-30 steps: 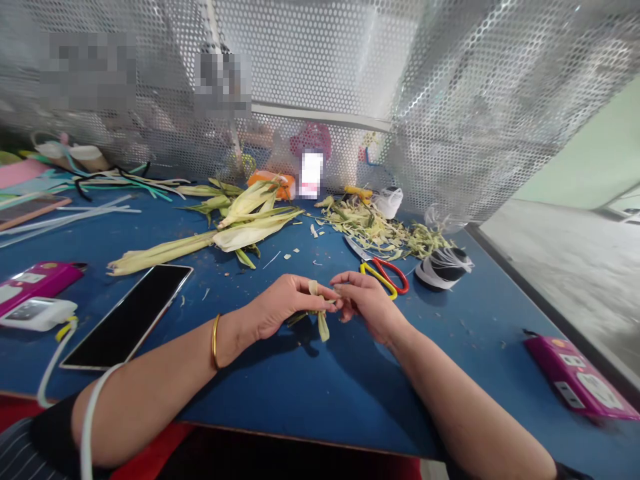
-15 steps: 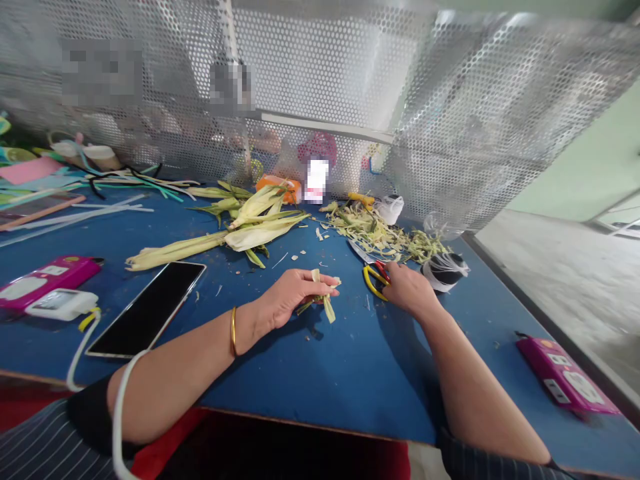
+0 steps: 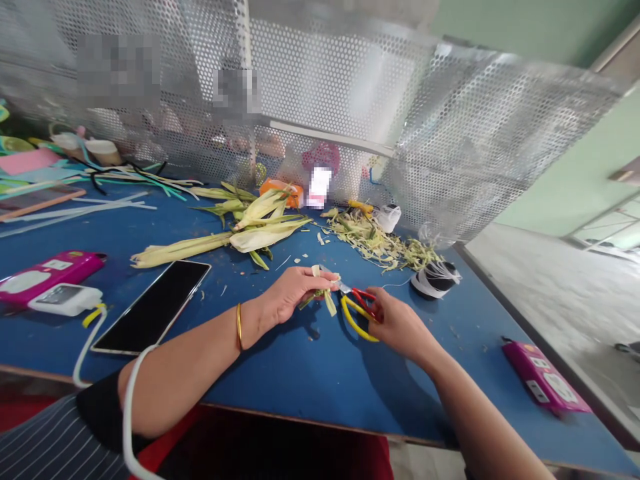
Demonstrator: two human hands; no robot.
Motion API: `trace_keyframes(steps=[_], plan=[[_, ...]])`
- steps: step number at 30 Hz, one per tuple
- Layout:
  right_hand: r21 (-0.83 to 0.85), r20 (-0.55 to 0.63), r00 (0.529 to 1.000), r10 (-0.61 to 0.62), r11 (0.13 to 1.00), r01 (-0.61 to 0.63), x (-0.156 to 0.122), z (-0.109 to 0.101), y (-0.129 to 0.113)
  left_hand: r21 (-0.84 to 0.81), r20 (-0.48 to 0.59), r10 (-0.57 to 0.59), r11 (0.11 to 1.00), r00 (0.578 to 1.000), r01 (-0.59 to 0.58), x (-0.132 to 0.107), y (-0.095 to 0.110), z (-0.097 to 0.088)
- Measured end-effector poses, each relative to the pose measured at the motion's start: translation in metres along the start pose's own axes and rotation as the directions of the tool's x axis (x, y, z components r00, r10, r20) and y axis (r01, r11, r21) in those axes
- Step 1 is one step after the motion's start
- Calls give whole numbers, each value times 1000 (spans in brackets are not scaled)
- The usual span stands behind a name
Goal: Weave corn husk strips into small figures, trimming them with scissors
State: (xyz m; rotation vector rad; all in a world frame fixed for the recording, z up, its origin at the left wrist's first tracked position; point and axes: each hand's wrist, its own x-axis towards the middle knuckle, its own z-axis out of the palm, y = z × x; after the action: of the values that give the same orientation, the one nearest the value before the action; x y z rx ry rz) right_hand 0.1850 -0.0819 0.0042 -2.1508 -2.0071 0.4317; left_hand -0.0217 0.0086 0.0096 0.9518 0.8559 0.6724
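Observation:
Pinched in my left hand (image 3: 295,291) is a small bundle of pale green corn husk strips (image 3: 329,301), its ends poking out past the fingertips. My right hand (image 3: 403,321) grips scissors with one red and one yellow handle (image 3: 356,327). The scissor blades (image 3: 343,287) point left and reach the husk at my left fingertips, where the tips are partly hidden. Behind my hands lie whole corn husks (image 3: 267,230), and further right a heap of husk scraps (image 3: 370,237). A spool of white thread on a black core (image 3: 436,280) stands right of the scissors.
On the left lie a phone (image 3: 153,307), a magenta box (image 3: 55,273) and a white device (image 3: 66,299) whose cable crosses my left forearm. Another magenta box (image 3: 545,377) sits near the right edge. Perforated metal sheeting (image 3: 325,73) closes off the table's back. Coloured strips (image 3: 115,207) lie far left.
My right hand has brought the scissors left and toward me, from beside the scraps to the husk bundle. My left hand keeps its hold in nearly the same place.

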Motion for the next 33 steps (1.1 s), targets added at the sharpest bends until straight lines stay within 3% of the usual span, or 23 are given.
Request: trace_keyframes(steps=[3,5,8,9,13,17,21,26,33], plan=[[-73,-6,991,-132,989,131,-22,-1,7,2,11,5,1000,1000,-5,-1,0,1],[-25,-48,985,-169,986,168,-20,-6,19,11,22,-4,1000,1000,4,-1,0,2],[-115,-291,956,-23,993,-11,9,-12,43,16,26,-11,1000,1000,11,-1,-1,2],[-143,-306,952,26,987,-73,22,-13,51,15,21,-9,1000,1000,8,0,0,1],[-111,-234,967,103,985,-132,66,-11,75,-10,-9,23,1000,1000,-23,5,1,-5],[-79,-212,970,123,987,-142,79,-7,80,-26,-18,40,999,999,-41,7,2,-9],[-35,-233,961,148,986,-161,82,-4,67,-24,20,29,999,999,-29,5,-1,-5],[-17,-269,958,102,994,-110,105,-1,28,-18,42,-3,1000,999,4,2,-4,-1],[38,-148,975,-165,984,172,124,15,-28,-23,35,-2,1000,999,3,1,-2,-1]])
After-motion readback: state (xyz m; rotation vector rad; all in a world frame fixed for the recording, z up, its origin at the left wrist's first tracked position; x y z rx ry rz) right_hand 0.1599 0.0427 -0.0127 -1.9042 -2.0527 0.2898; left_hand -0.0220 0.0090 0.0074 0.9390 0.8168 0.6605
